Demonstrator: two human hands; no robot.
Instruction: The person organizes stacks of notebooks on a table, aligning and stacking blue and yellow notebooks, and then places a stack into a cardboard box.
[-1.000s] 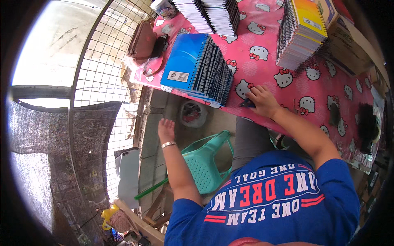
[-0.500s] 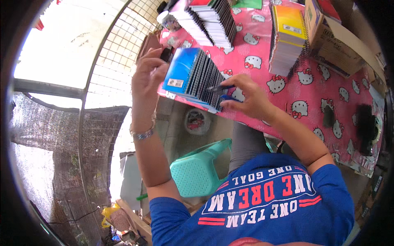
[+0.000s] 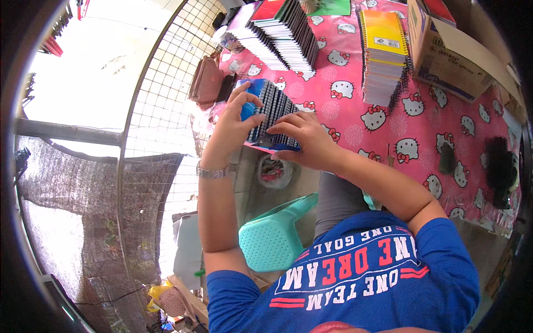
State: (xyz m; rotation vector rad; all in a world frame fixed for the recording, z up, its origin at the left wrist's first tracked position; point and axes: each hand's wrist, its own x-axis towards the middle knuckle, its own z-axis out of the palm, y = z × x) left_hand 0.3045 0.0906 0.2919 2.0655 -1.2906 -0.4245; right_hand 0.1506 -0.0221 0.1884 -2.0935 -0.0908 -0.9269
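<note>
A tall stack of spiral notebooks [image 3: 254, 87] with blue covers stands at the table's near left edge, its black coils facing right. My left hand [image 3: 233, 123] lies over the top cover, fingers and thumb apart, the thumb reaching toward the coils. My right hand [image 3: 311, 139] is closed round small pliers [image 3: 285, 147] with blue handles, held against the coil side. Fingers hide most of the pliers, and their jaws cannot be made out clearly.
Notebook stacks with red covers [image 3: 271, 11] and yellow covers [image 3: 383, 28] stand farther back on the pink tablecloth [image 3: 355, 130]. An open cardboard box [image 3: 455, 66] is at the far right. Below the table edge are a green plastic stool [image 3: 269, 241] and a clear bag [image 3: 275, 172].
My left hand has come down from beside the stack onto its top cover. My right hand has moved left with the pliers, close against the coils.
</note>
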